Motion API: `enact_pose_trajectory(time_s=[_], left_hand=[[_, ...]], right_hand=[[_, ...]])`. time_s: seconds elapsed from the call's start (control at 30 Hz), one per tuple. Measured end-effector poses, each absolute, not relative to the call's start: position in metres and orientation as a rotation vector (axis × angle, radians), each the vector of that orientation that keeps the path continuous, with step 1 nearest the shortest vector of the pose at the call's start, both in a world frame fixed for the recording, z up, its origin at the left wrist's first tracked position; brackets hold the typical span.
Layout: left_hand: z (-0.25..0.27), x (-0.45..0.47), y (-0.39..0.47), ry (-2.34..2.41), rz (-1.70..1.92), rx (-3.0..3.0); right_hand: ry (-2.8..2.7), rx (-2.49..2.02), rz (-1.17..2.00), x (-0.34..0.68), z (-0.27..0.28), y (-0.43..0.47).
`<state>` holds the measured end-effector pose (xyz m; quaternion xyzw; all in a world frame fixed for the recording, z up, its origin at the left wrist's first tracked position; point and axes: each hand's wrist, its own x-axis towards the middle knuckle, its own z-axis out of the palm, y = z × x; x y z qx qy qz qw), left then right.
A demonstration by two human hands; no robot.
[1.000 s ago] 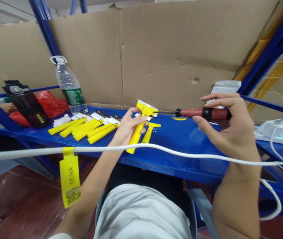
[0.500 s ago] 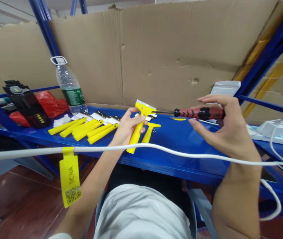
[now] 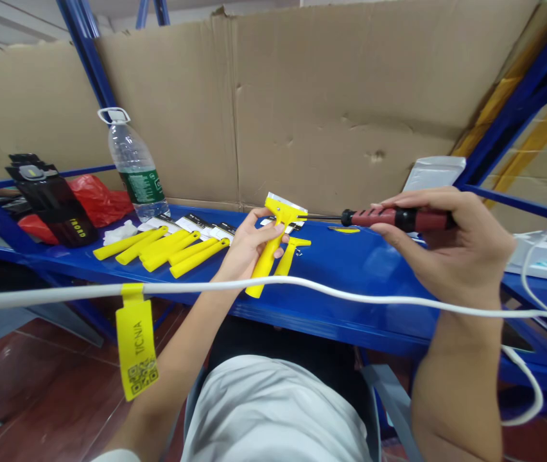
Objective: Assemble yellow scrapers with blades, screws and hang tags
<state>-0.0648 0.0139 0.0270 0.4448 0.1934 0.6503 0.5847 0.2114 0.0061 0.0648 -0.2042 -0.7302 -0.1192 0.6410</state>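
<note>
A yellow scraper (image 3: 266, 260) with a metal blade at its head is gripped by my left hand (image 3: 251, 242), blade end up and away from me. My right hand (image 3: 456, 247) is closed on the red and black handle of a screwdriver (image 3: 411, 219). Its thin shaft points left, and the tip is at the side of the scraper's head; whether it touches cannot be made out. Beneath the held scraper, another yellow scraper part (image 3: 287, 258) lies on the blue table (image 3: 345, 276).
Several yellow scrapers (image 3: 172, 250) lie in a row at left. Behind them stand a clear plastic bottle (image 3: 138, 173), a black bottle (image 3: 56, 205) and a red plastic bag (image 3: 100, 199). A white cable (image 3: 350, 296) crosses in front of me. Cardboard (image 3: 302, 109) walls the back.
My right hand's thumb and fingers have closed onto the screwdriver handle, which has shifted slightly right. The held scraper has also moved a little to the right.
</note>
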Motion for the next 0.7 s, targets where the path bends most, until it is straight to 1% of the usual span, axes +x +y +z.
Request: enact_pose_trajectory(time_s=[0.13,0.43,0.53,0.7], left_hand=[[0.0260,-0.0640,0.0135,0.438,1.504,1.042],[0.0270,-0.0662,0.0158,0.474,1.527,1.024],[0.0272,-0.0664,0.0155,0.466,1.524,1.023],[0.0260,-0.0656,0.0148,0.445,1.503,1.032]], right_hand=[[-1.592,-0.538,-0.446,0.2117,0.0655,0.0075],[-1.772,-0.506,-0.098,0.2151,0.0640,0.0035],[-1.707,-0.510,-0.110,0.2117,0.0633,0.0009],[-1.602,-0.558,-0.243,0.2099,0.0617,0.0034]])
